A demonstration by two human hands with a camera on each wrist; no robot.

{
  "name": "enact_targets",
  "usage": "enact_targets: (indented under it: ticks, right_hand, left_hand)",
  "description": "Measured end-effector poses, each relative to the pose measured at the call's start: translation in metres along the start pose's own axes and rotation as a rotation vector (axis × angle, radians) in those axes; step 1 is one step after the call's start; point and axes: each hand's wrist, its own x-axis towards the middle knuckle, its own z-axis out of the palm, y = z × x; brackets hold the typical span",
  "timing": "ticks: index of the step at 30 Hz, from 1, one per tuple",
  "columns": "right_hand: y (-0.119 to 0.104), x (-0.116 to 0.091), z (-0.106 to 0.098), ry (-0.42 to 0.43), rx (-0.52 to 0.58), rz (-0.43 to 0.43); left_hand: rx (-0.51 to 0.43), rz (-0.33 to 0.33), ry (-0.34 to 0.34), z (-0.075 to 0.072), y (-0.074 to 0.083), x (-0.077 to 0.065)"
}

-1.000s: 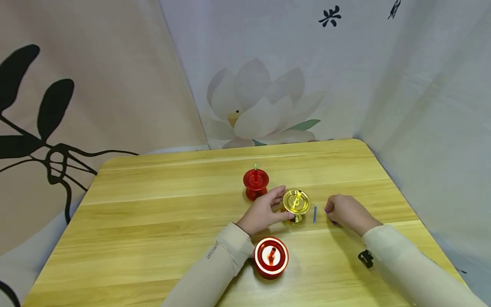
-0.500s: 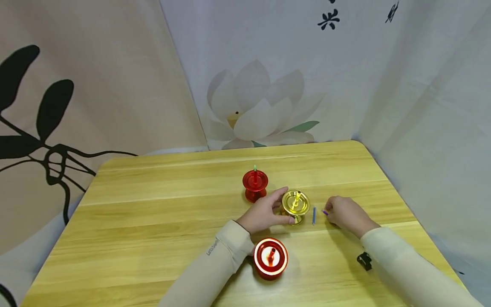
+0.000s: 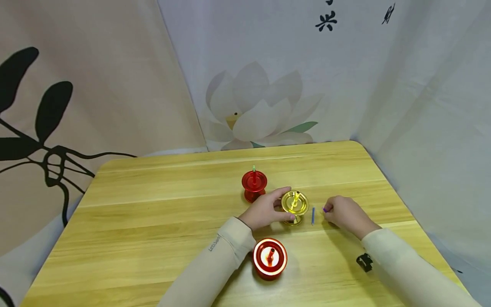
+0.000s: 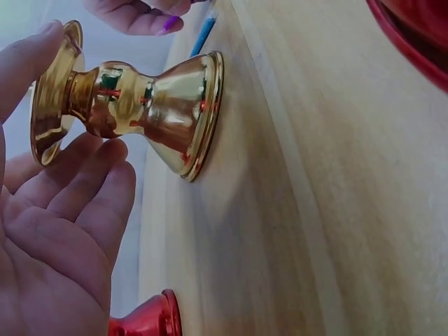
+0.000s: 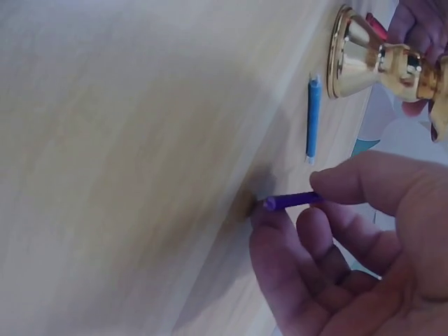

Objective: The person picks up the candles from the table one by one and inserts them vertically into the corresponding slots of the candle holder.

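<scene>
Spreading under everything lay the pale wooden table (image 3: 153,221), and the left hand (image 3: 264,212) gripped while, at its three o'clock, the right hand (image 3: 348,214) pinched! In the left's grasp stood the shiny gold footed candle holder (image 4: 120,98); from it, a glossy red round candle holder (image 3: 270,266) sat at seven o'clock, a green-tipped red candle holder (image 3: 254,184) at ten. Smallest of all: a slim blue candle (image 5: 313,120) lay at four, a slim purple candle (image 5: 294,201) between right thumb and finger at three.

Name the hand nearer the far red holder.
Left: the left hand is just in front of that red holder; the right hand is well to its right, beyond the blue stick.
</scene>
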Motion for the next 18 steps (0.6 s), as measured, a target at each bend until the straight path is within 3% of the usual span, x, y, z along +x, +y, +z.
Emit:
enact_targets:
  ticks: [18]
  right_hand:
    - [-0.0096, -0.0087, 0.0013, 0.133, 0.139, -0.015]
  left_hand:
    - [0.048, -0.007, -0.004, -0.0005, 0.0, 0.0009]
